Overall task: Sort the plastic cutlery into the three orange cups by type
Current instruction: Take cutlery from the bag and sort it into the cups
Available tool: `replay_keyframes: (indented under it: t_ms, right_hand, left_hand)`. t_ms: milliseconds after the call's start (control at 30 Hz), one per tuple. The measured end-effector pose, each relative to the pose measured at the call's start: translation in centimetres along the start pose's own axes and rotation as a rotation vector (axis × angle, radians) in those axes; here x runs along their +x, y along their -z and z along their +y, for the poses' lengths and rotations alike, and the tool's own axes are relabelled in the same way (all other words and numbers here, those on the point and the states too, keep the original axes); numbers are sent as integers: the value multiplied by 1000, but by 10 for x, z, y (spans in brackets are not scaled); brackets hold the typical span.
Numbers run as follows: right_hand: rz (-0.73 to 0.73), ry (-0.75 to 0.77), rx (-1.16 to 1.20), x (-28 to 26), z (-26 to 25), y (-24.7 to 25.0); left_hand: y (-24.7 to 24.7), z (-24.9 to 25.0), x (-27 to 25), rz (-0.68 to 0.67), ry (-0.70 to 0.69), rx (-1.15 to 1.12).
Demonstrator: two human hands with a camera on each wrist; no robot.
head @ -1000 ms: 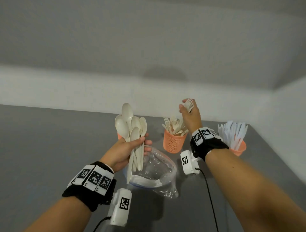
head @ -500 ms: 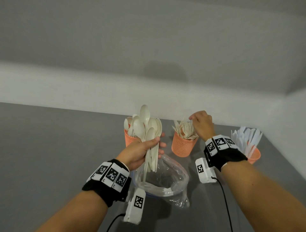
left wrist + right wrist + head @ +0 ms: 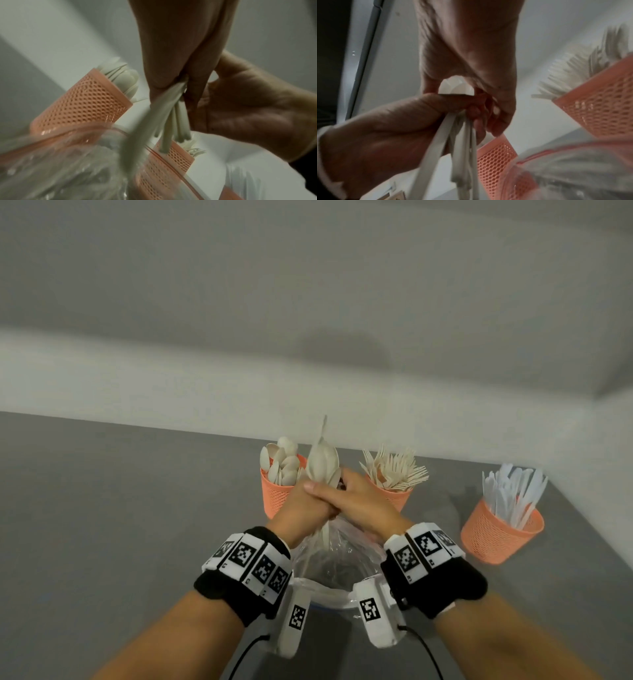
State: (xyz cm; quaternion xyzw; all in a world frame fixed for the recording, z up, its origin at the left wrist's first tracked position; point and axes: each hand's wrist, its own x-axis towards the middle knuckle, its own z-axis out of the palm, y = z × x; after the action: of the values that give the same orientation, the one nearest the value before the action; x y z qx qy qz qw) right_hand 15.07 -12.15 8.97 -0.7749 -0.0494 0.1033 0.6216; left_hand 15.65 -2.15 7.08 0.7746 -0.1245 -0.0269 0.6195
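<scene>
My left hand grips a bunch of cream plastic spoons upright, bowls up, just in front of the spoon cup. Their handles hang below my fist over the bag. My right hand has come across and curls its fingers round the same bunch, touching my left hand. A spoon bowl shows between the right thumb and fingers in the right wrist view. The middle orange mesh cup holds forks, and the right one holds white knives.
A clear zip bag lies on the grey table under my wrists. The white wall runs close behind the cups and meets a side wall at the right. Cables trail from both wrist cameras.
My right hand left the fork cup and moved left onto the spoon bunch. My left hand carried the spoons right and lower, in front of the spoon cup.
</scene>
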Motion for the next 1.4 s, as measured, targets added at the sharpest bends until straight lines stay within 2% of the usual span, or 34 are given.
replay_keyframes:
  t_ms: [200, 300, 367, 433, 500, 533, 600, 667, 767, 833, 933, 1000, 1067, 1167, 1300, 1400]
  right_hand:
    - [26, -71, 410, 2, 3, 3]
    - [-59, -105, 517, 2, 4, 7]
    - [-45, -93, 485, 6, 6, 9]
    - [126, 9, 276, 9, 8, 10]
    - [429, 177, 92, 10, 7, 9]
    - [532, 281, 37, 9, 4, 7]
    - [549, 410, -109, 6, -1, 1]
    - [499, 411, -254, 5, -1, -4]
    - [516, 424, -307, 7, -3, -3]
    - [541, 478, -250, 2, -10, 0]
    - [597, 563, -38, -10, -34, 19]
    - [702, 624, 52, -16, -46, 45]
    - [839, 676, 41, -17, -47, 72]
    - [933, 576, -196, -3, -22, 95]
    - [828, 301, -519, 19, 26, 100]
    - [786, 153, -763, 27, 33, 100]
  left_hand:
    - [7, -3, -3, -15, -49, 99]
    - [4, -1, -5, -32, -52, 26]
    - [3, -3, -6, 5, -47, 31]
    - [3, -7, -3, 97, -30, 98]
    - [4, -13, -1, 203, -14, 174]
    - [4, -15, 0, 242, -21, 193]
    - [1, -17, 2, 275, -52, 198]
    - [-4, -18, 3, 286, -75, 177]
    - [-11, -19, 5, 268, -106, 156]
    - [-14, -23, 7, 251, -120, 127]
    - [-15, -24, 6, 279, -109, 150]
    - [-15, -22, 4, 306, -113, 146]
    - [-14, -22, 2, 331, -122, 132]
    - [-17, -21, 2, 334, -131, 105]
    - [-21, -20, 3, 297, -151, 48]
    - [-20, -20, 4, 274, -151, 52]
